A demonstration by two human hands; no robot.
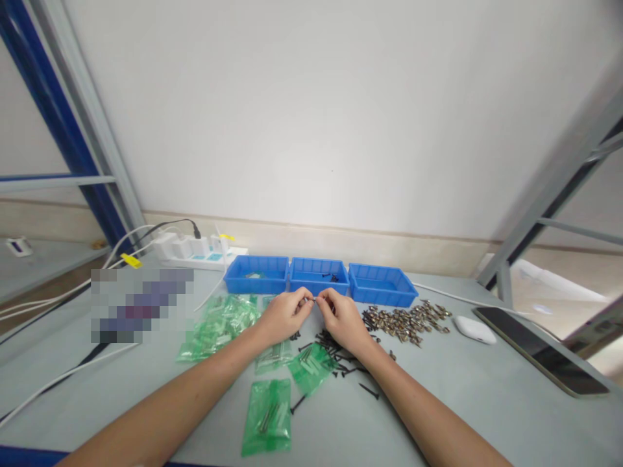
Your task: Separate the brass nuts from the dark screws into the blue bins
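Observation:
My left hand (287, 314) and my right hand (342, 318) meet in front of the blue trays, fingertips pinched. Between them shows a small dark piece that looks like a black screw (314, 299); its ends are hidden by the fingers. Beneath and beside my right hand lies a loose pile of black screws (335, 350). Close to my left hand is a heap of green plastic bags (219, 327). Nearer to me lie a green bag with screws (267, 415) and another green bag (313, 368).
Three blue trays stand in a row: left (256, 284), middle (318, 264), right (382, 292). Brass-coloured metal fittings (409, 321) are spread at right, beside a white case (474, 329) and a phone (540, 350). A power strip (209, 259) with cables stands back left.

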